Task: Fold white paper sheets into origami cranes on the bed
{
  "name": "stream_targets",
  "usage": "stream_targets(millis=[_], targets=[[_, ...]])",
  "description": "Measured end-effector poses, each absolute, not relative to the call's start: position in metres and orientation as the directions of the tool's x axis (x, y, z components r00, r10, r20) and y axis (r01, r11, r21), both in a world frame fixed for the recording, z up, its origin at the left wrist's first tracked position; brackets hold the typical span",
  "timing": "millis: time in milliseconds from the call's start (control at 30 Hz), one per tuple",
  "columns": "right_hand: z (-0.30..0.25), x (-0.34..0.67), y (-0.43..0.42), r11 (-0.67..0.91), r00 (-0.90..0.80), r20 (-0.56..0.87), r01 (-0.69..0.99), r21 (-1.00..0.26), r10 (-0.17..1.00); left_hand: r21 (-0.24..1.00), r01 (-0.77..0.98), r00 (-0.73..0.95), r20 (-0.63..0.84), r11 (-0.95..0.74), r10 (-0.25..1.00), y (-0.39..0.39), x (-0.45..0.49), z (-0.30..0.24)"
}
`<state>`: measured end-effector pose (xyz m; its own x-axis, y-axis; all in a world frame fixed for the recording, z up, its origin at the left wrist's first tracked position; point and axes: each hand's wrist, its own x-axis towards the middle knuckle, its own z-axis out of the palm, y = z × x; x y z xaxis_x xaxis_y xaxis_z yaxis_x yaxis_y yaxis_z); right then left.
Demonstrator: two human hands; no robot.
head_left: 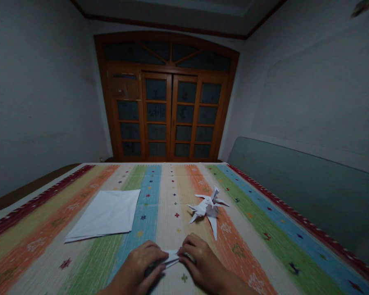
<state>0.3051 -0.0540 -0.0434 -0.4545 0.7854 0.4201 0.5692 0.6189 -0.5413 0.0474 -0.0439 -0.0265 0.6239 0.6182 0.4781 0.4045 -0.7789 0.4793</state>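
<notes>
Some sheets (107,214), folded figures (211,209) beyond fingers (155,253)

The folded paper strip (172,258) looks like plain matt paper, smooth along its creases. The origami figure (209,207) is of similar matt paper, its surface broken up by sharp folds and points. The paper sheets (107,213) are matt too, faintly rippled across the top. The tablecloth (169,217) is dull cloth with a fine, thready, ribbed texture. Behind, the doors (186,104) are smooth wood with a slight sheen, their panes (156,111) glass-like and dim. The wall (43,82) looks like matt painted plaster; the low panel (301,176) is smooth and dull, its material unclear.
</notes>
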Motion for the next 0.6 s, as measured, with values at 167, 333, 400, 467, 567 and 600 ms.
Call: stream_targets(millis=[167,333,400,467,567,600], targets=[[-0.0411,0.3050,-0.0545,0.607,-0.456,0.402,0.583,-0.539,0.794,0.519,0.399,0.631,0.444,-0.756,0.637,-0.0455,0.0475,-0.0226],[-0.0432,0.3050,-0.0525,0.664,-0.473,0.467,0.562,-0.492,0.747,0.547,0.424,0.613,0.413,-0.722,0.674,-0.0478,0.0476,-0.0195],[-0.0446,0.3056,-0.0513,0.673,-0.466,0.488,0.558,-0.486,0.739,0.539,0.435,0.620,0.402,-0.721,0.674,-0.0480,0.0470,-0.0192],[-0.0464,0.3062,-0.0501,0.686,-0.461,0.512,0.554,-0.471,0.725,0.530,0.432,0.640,0.390,-0.730,0.662,-0.0476,0.0466,-0.0200],[-0.0491,0.3063,-0.0491,0.702,-0.467,0.534,0.568,-0.430,0.705,0.534,0.415,0.652,0.390,-0.737,0.650,-0.0460,0.0471,-0.0234],[-0.0497,0.3061,-0.0491,0.696,-0.468,0.527,0.583,-0.418,0.709,0.542,0.414,0.647,0.391,-0.732,0.655,-0.0454,0.0475,-0.0248]])
